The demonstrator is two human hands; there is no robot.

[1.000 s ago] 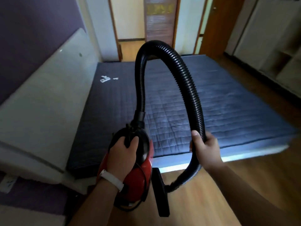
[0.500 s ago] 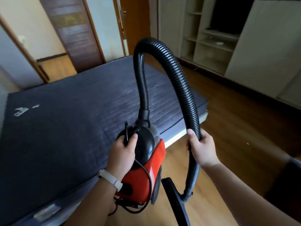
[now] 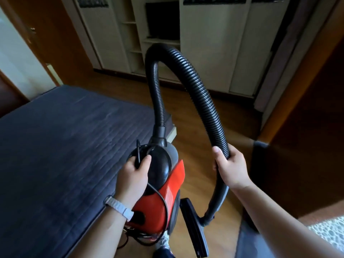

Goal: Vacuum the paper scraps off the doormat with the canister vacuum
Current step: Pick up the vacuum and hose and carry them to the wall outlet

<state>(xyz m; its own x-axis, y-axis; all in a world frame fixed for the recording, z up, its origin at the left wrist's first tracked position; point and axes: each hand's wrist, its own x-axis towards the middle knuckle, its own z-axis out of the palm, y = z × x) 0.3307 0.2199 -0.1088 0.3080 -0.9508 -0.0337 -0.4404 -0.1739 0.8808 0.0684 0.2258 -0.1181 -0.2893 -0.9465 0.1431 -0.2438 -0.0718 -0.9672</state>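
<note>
I carry a red and black canister vacuum (image 3: pixel 163 190) off the floor. My left hand (image 3: pixel 133 175) grips its black top handle, and a white band sits on that wrist. A ribbed black hose (image 3: pixel 188 71) arches up from the canister's front and comes down on the right. My right hand (image 3: pixel 230 166) is closed around the hose near its lower end. Below it hangs the flat black floor nozzle (image 3: pixel 193 228). A black power cord (image 3: pixel 162 200) loops over the canister. No doormat with paper scraps is identifiable in this view.
A dark blue quilted mattress (image 3: pixel 65 146) lies on the floor at left. Wooden flooring (image 3: pixel 197 127) runs ahead to white built-in shelves and cupboards (image 3: pixel 204 34). A wooden door frame (image 3: pixel 290 101) stands at right. A pale speckled surface (image 3: pixel 329 231) shows at the lower right edge.
My view has swung right, away from the mattress and its white scraps toward the cupboards and door frame. Both hands keep the same hold on the vacuum and hose.
</note>
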